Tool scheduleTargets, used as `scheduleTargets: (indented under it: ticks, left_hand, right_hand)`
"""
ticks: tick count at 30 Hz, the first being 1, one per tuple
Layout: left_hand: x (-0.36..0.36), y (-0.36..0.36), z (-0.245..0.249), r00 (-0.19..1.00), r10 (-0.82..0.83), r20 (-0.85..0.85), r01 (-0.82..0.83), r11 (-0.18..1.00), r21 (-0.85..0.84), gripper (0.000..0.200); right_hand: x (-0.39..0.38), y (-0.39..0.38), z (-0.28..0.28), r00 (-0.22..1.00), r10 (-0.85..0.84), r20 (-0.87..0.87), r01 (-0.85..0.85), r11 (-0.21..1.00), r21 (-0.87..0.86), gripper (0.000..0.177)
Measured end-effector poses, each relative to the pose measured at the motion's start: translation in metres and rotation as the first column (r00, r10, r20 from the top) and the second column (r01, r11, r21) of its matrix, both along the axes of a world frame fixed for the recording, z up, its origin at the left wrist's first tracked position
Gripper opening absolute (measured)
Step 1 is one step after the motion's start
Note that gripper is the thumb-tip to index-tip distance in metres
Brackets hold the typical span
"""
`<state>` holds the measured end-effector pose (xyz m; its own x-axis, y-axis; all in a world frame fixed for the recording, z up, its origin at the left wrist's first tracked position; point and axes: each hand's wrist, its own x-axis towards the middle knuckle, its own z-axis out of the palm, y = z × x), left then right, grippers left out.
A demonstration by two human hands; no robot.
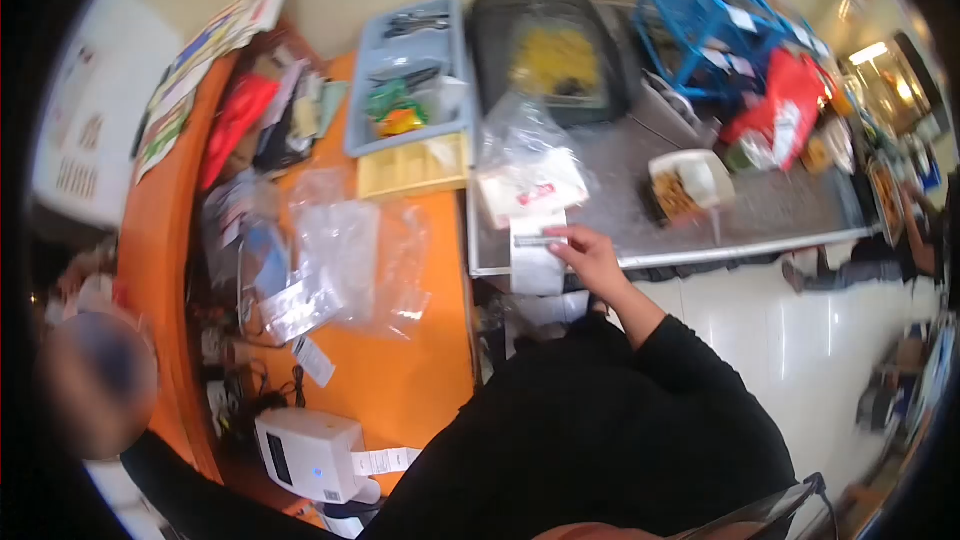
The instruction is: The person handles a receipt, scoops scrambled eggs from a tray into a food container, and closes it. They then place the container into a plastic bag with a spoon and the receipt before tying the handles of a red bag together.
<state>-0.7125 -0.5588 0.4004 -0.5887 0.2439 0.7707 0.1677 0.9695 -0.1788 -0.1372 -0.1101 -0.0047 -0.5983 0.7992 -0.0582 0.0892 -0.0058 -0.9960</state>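
My right hand [590,258] pinches a small white printed paper slip [538,258] over the front edge of the grey metal counter [640,210]. Just behind the slip, a clear plastic bag [525,130] and a white packet with red print [545,188] lie on that counter. At the far left, my left sleeve ends beside a blurred, skin-toned patch [100,390]; the fingers and anything they hold cannot be made out. A white printer [315,455] with a paper strip [385,460] coming out sits on the orange desk [420,370].
Clear plastic bags [350,260] lie on the desk before a yellow tray [412,168] and a blue tray [410,70]. The counter bears a food box [690,185], a black container [545,50], a red bag [785,110] and a blue rack [700,20]. Another person [880,250] is at far right.
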Motion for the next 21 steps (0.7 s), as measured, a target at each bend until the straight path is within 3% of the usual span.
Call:
scheduleTargets:
  ticks: [1, 2, 3, 5, 8, 12, 16, 19, 21]
  left_hand:
    - [0.007, -0.003, 0.004, 1.0, 0.007, 0.006, -0.007, 1.0, 0.019, 0.052]
    - [0.012, -0.004, 0.003, 1.0, 0.006, 0.017, -0.006, 0.999, 0.044, 0.056]
    - [0.022, 0.006, -0.001, 1.0, 0.018, 0.01, -0.018, 0.998, 0.058, 0.061]
    - [0.066, 0.032, -0.005, 0.997, 0.079, 0.009, -0.079, 0.996, 0.038, 0.065]
    - [0.158, 0.11, -0.011, 0.974, 0.222, 0.045, -0.22, 0.974, -0.048, 0.054]
    - [0.102, 0.064, -0.032, 0.978, 0.033, -0.208, -0.002, 0.989, 0.147, 0.066]
    - [0.11, 0.068, -0.041, 0.986, 0.033, -0.161, -0.015, 0.994, 0.112, 0.065]
    - [0.117, 0.075, -0.042, 0.986, 0.035, -0.162, -0.02, 0.996, 0.092, 0.064]
    - [0.119, 0.08, -0.043, 0.986, 0.038, -0.163, -0.025, 0.996, 0.081, 0.064]
  right_hand:
    - [0.009, 0.007, 0.008, 0.998, -0.007, -0.056, -0.004, 0.982, -0.19, 0.028]
    - [0.013, 0.009, 0.019, 0.967, -0.038, -0.25, -0.024, 0.97, -0.242, 0.041]
    - [0.019, 0.011, 0.037, 0.925, -0.034, -0.379, -0.062, 0.969, -0.239, 0.054]
    - [0.027, 0.011, 0.072, 0.887, -0.032, -0.462, -0.079, 0.973, -0.219, 0.061]
    - [0.034, 0.013, 0.092, 0.862, 0.013, -0.506, -0.081, 0.99, -0.113, 0.064]
    - [0.037, 0.013, 0.111, 0.792, 0.0, -0.611, -0.121, 0.98, -0.157, 0.066]
    - [0.043, 0.016, 0.126, 0.71, -0.08, -0.7, -0.18, 0.94, -0.289, 0.061]
    - [0.051, 0.02, 0.134, 0.609, -0.149, -0.779, -0.326, 0.848, -0.418, 0.059]
    - [0.055, 0.026, 0.134, 0.59, -0.157, -0.792, -0.329, 0.849, -0.413, 0.059]
